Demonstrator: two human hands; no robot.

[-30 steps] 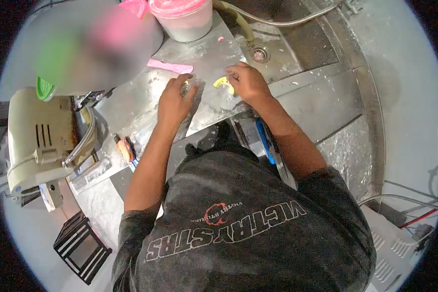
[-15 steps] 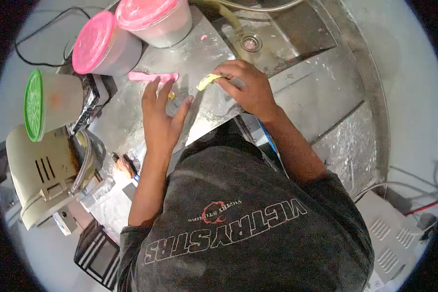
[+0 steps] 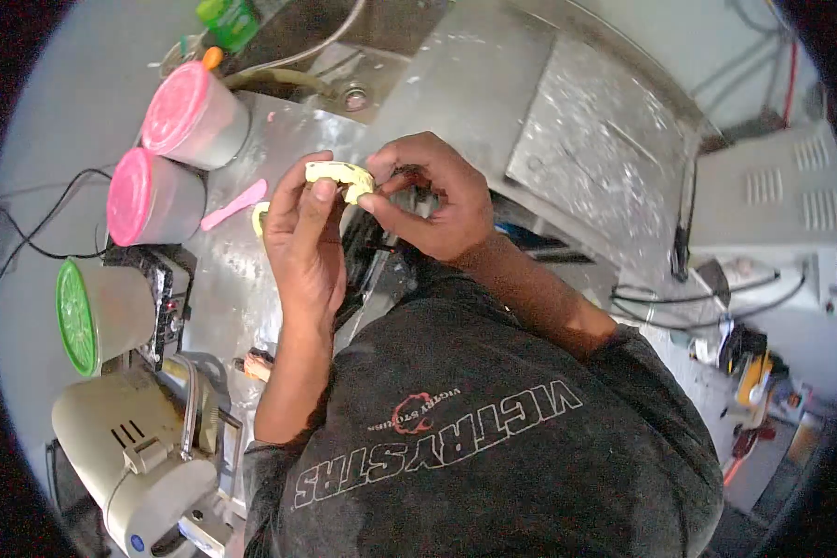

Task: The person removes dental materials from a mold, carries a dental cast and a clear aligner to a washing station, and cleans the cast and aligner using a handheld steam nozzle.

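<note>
head view: nearest is the dark lettered shirt (image 3: 437, 400), with two bare arms reaching from its sleeves. the left hand (image 3: 304, 223) grips one curved yellow piece (image 3: 340, 174) between thumb and fingers, raised over the near side of the worktop (image 3: 225, 272); the right hand (image 3: 442, 200) pinches the piece's right end with thumb and forefinger. one cream machine (image 3: 126, 418) sits at the lower left, apart from both hands. just beyond the left fingers a second yellow piece (image 3: 259, 220) lies on the worktop, partly hidden, with one pink strip (image 3: 234, 205) just beside it. past these stand three lidded containers: one green-lidded tub (image 3: 112, 314) and two pink-lidded tubs (image 3: 155, 198) close together. their cloudy walls look pale; what is inside cannot be told. metal surface gives room between the left forearm and the green-lidded tub, while the containers line the worktop's left edge. farther off, the worktop's far edge meets one sink (image 3: 378, 82) with a round drain, and a speckled metal panel (image 3: 595, 139) spreads to the right. one green bottle-like thing (image 3: 229, 23) is beyond the pink-lidded tubs.
</note>
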